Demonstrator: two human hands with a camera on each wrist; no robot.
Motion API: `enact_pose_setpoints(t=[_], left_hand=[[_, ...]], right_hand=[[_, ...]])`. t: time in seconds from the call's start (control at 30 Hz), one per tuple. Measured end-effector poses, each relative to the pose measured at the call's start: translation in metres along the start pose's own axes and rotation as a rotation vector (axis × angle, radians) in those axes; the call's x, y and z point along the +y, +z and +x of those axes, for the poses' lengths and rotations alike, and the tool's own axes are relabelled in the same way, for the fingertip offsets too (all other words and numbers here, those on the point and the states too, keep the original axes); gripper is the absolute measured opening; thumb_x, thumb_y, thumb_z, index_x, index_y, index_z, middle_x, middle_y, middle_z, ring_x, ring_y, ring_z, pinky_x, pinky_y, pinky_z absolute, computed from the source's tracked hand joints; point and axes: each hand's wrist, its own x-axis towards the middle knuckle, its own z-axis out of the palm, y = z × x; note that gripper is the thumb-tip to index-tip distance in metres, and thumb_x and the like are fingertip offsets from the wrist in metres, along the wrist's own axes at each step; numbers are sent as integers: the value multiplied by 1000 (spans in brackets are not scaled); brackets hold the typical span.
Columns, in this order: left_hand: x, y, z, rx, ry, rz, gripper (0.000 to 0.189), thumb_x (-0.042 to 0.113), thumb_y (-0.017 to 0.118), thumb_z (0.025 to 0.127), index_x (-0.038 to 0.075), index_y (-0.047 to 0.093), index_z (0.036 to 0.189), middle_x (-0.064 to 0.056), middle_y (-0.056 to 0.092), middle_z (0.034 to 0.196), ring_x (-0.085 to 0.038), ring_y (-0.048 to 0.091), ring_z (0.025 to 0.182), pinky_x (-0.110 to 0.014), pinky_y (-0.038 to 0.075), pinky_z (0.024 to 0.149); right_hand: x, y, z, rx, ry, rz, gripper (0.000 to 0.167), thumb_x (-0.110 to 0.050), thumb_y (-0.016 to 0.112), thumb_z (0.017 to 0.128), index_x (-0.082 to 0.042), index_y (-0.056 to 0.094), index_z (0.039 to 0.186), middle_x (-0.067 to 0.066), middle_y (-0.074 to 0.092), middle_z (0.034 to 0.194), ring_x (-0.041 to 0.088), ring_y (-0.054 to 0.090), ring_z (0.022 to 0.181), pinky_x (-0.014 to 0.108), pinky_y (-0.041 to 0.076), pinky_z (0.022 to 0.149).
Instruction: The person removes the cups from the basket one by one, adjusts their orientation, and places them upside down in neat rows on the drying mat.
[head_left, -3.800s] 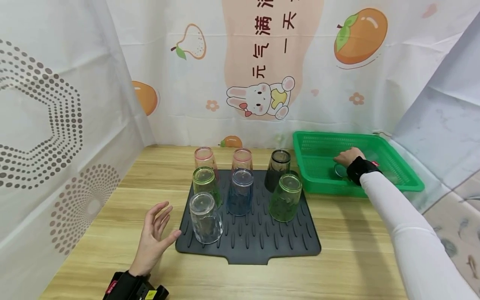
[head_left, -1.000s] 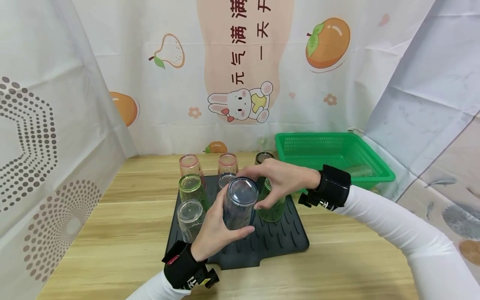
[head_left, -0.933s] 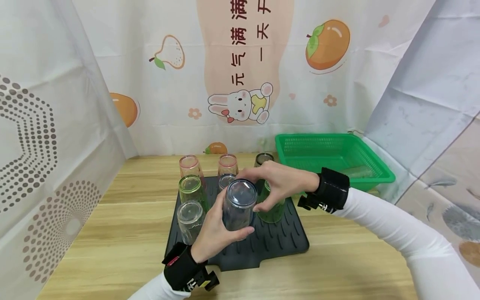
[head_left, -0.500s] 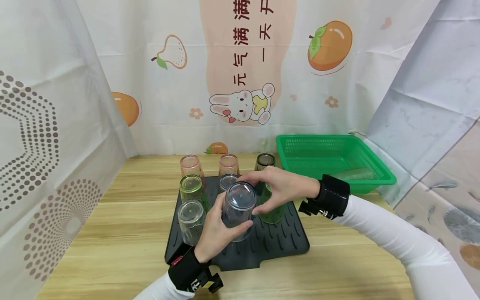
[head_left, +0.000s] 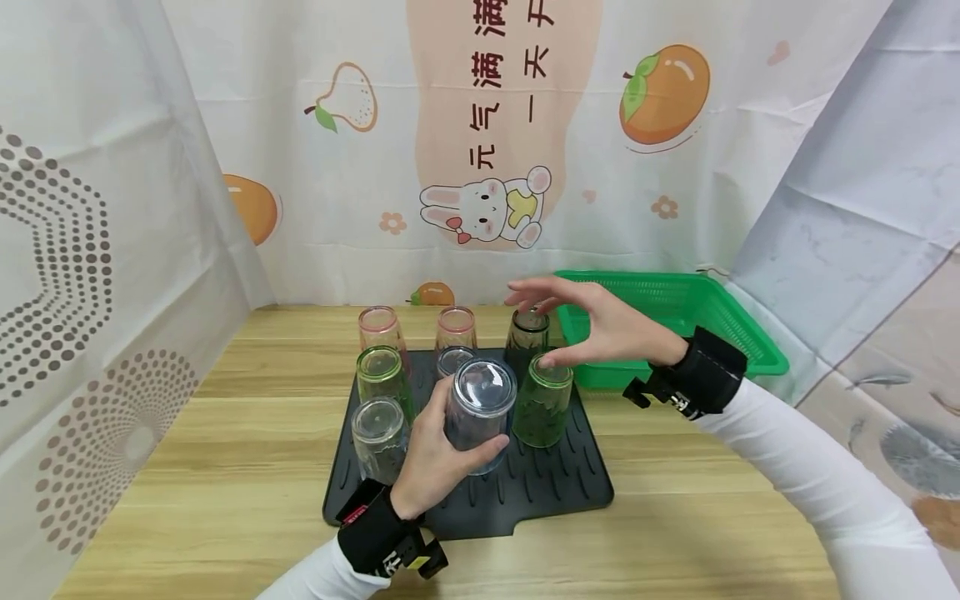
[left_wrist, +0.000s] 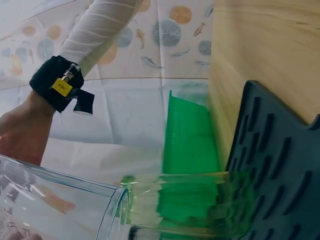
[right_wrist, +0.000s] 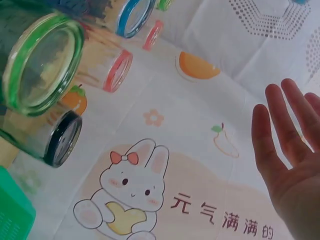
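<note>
My left hand (head_left: 438, 458) grips an upside-down pale bluish glass (head_left: 483, 417) over the middle of the dark drying mat (head_left: 555, 483); in the left wrist view, the glass (left_wrist: 55, 200) fills the lower left, apart from the mat. My right hand (head_left: 611, 325) holds nothing, its fingers spread above a green glass (head_left: 542, 417) and a black-rimmed glass (head_left: 525, 342). Other inverted glasses stand on the mat: a clear one (head_left: 378, 437), a green one (head_left: 382, 379), two pink ones (head_left: 378, 329), and a blue one (head_left: 453, 360) partly hidden behind the held glass.
A green plastic basket (head_left: 750, 333) stands at the back right, its inside partly hidden by my right arm. Wooden tabletop (head_left: 247, 433) surrounds the mat. A printed curtain (head_left: 337, 183) hangs behind the table.
Earlier my right hand reached into the basket, then both hands held the bluish glass over the mat. Now the right hand has let go and moved right and up; the left still holds it.
</note>
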Motion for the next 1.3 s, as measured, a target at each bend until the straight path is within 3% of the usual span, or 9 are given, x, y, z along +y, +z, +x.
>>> enact_pose_setpoints(t=[0.2, 0.33, 0.47, 0.7, 0.87, 1.3], left_hand=[[-15, 6, -8, 2, -19, -8, 69, -6, 75, 80, -6, 37, 138, -22, 51, 129, -30, 51, 117, -32, 43, 108], [-28, 10, -14, -1, -46, -23, 70, -6, 74, 80, -7, 36, 139, -23, 51, 129, -30, 51, 118, -32, 41, 109], [-41, 12, -19, 10, -95, -15, 70, -3, 76, 80, -5, 38, 139, -20, 53, 128, -29, 52, 116, -34, 43, 107], [-59, 12, -30, 21, -204, -28, 70, -2, 74, 83, -5, 34, 140, -21, 49, 132, -32, 48, 121, -39, 40, 110], [-66, 13, -35, 27, -270, -46, 72, -1, 72, 85, -4, 29, 143, -24, 44, 136, -35, 44, 125, -43, 36, 112], [-74, 11, -40, 50, -313, -32, 72, 0, 73, 85, -3, 30, 142, -24, 44, 135, -36, 44, 124, -45, 37, 112]], right_hand=[[3, -2, -11, 52, 37, -5, 77, -20, 82, 80, -3, 42, 144, 8, 55, 135, 25, 55, 117, 44, 52, 98], [7, -1, -20, 75, 52, -21, 76, -11, 83, 78, -1, 43, 142, 9, 56, 134, 27, 56, 115, 39, 53, 97], [9, 0, -25, 84, 52, -26, 77, -5, 83, 76, -1, 43, 142, 10, 55, 134, 23, 56, 115, 34, 53, 97], [12, 0, -30, 93, 40, -6, 79, 1, 83, 73, 1, 44, 141, 13, 54, 135, 18, 55, 116, 37, 52, 98], [13, 1, -32, 88, 41, 14, 79, 3, 82, 73, 0, 43, 142, 13, 53, 136, 18, 55, 117, 34, 51, 100], [19, 3, -35, 111, 44, 29, 72, -3, 80, 79, -2, 44, 141, 12, 56, 133, 31, 57, 113, 41, 52, 98]])
